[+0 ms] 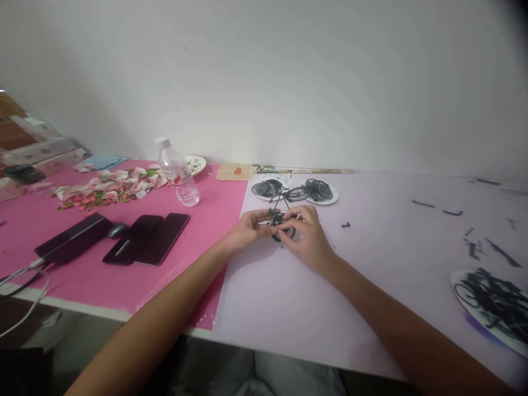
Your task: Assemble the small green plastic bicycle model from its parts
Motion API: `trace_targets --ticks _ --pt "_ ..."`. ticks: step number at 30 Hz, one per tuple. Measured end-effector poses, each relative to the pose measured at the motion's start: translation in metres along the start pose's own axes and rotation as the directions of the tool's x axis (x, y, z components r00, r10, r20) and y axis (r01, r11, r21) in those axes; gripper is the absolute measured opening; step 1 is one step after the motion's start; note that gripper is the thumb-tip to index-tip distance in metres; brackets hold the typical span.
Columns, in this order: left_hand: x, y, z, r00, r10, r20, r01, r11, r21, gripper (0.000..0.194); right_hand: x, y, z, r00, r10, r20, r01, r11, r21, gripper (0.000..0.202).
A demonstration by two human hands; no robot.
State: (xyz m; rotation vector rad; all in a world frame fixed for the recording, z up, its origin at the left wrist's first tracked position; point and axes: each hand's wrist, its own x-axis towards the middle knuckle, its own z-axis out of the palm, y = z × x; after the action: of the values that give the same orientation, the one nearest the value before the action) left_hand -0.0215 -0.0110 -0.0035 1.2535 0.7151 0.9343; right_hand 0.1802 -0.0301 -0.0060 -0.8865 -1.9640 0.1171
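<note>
- Both our left hand [249,229] and right hand [307,237] pinch the bike [280,218].
- We'd best brace it steadily and press gently; it looks flimsy.

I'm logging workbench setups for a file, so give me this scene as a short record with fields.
Left hand: holds a small dark model bicycle
Right hand: fingertips at the bicycle; exact grip too small to tell
Beyond the hands: two white plates bearing dark wheels
Far right: loose dark pieces; another plate, partly out of frame
Left side: plastic bottle, two dark phones, pale pink petals
Surface: pink covering left, pale lilac covering beneath the hands
</note>
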Motion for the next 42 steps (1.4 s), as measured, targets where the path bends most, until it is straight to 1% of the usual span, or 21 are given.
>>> trace_targets --ticks 4,6,8,10,12,14,15,16,18,20,22,25,28,32,36,42 --pt "0.002 -0.004 -0.002 0.999 0.032 0.011 -0.031 0.998 -0.046 0.060 0.001 -0.002 -0.002 0.999 -0.007 -0.048 0.006 1.000 -0.014 0.013" --pt "0.002 -0.003 -0.002 0.999 0.036 0.002 -0.036 0.997 -0.068 0.062 0.002 -0.004 -0.004 0.998 0.010 -0.067 -0.011 1.000 -0.011 0.013" --pt "0.002 -0.001 -0.003 0.999 0.044 -0.017 -0.045 0.996 -0.081 0.063 0.002 -0.005 -0.005 0.993 0.055 -0.103 -0.054 0.998 0.012 0.012" --pt "0.001 0.001 -0.003 0.998 0.056 -0.029 -0.058 0.995 -0.081 0.064 0.001 -0.003 -0.004 0.977 0.143 -0.159 -0.135 0.989 0.061 0.014" --pt "0.002 0.002 -0.004 0.997 0.066 -0.028 -0.069 0.995 -0.077 0.062 0.000 0.002 -0.001 0.939 0.275 -0.207 -0.249 0.958 0.145 0.021" --pt "0.002 0.001 -0.004 0.998 0.065 -0.018 -0.066 0.995 -0.071 0.062 0.000 0.008 0.003 0.881 0.421 -0.213 -0.364 0.894 0.262 0.033" --pt "0.002 0.000 -0.005 0.998 0.063 -0.011 -0.063 0.996 -0.065 0.062 0.001 0.011 0.004 0.853 0.486 -0.189 -0.413 0.851 0.324 0.039" --pt "0.002 0.000 -0.005 0.998 0.060 -0.003 -0.060 0.996 -0.059 0.062 0.001 0.012 0.005 0.830 0.539 -0.142 -0.456 0.804 0.381 0.042" --pt "0.002 -0.002 -0.005 0.998 0.055 0.013 -0.054 0.998 -0.040 0.063 0.004 0.014 0.004 0.800 0.600 0.000 -0.531 0.708 0.466 0.041" --pt "0.002 -0.002 -0.005 0.998 0.052 0.024 -0.051 0.999 -0.013 0.064 0.006 0.012 0.003 0.777 0.615 0.131 -0.583 0.626 0.517 0.041" --pt "0.002 -0.002 -0.005 0.998 0.048 0.032 -0.048 0.999 0.009 0.064 0.008 0.010 0.001 0.761 0.622 0.183 -0.603 0.576 0.552 0.042" --pt "0.003 -0.002 -0.005 0.998 0.056 0.004 -0.056 0.998 0.029 0.060 0.008 0.009 0.001 0.746 0.640 0.185 -0.607 0.538 0.586 0.044" --pt "0.004 -0.002 -0.004 0.996 0.060 -0.069 -0.056 0.997 0.057 0.057 0.006 0.011 0.002 0.724 0.663 0.190 -0.613 0.492 0.619 0.048" --pt "0.003 0.000 -0.002 0.989 0.022 -0.148 -0.003 0.992 0.130 0.058 0.005 0.014 0.004 0.692 0.701 0.172 -0.609 0.440 0.660 0.049" --pt "0.001 0.003 -0.001 0.984 0.002 -0.178 0.032 0.982 0.186 0.060 0.004 0.016 0.004 0.700 0.697 0.157 -0.581 0.428 0.692 0.048" --pt "0.000 0.000 -0.002 0.983 0.039 -0.181 0.012 0.962 0.272 0.057 0.004 0.015 0.004 0.695 0.701 0.162 -0.596 0.435 0.675 0.050"
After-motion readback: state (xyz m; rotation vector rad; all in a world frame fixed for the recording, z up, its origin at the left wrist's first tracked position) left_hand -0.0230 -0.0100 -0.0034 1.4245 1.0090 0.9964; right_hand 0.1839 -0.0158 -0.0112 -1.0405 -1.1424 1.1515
